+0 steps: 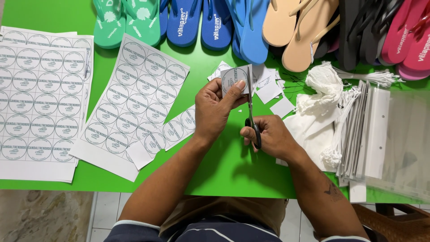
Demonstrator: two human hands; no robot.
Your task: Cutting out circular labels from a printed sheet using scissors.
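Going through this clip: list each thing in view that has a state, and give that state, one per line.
left hand: pinching a round paper label
round paper label: held up, partly trimmed
right hand: gripping scissors
scissors: blades against the label's edge
cut label sheet: flat, lower right corner cut away
uncut label sheets: stacked flat
paper offcuts: scattered loose
flip-flops: lined along the table's far edge
clear bags: stacked flat

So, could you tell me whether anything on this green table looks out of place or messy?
Mostly tidy. Only the paper offcuts lie scattered loosely behind the left hand, which holds a round label while the right hand works the scissors.
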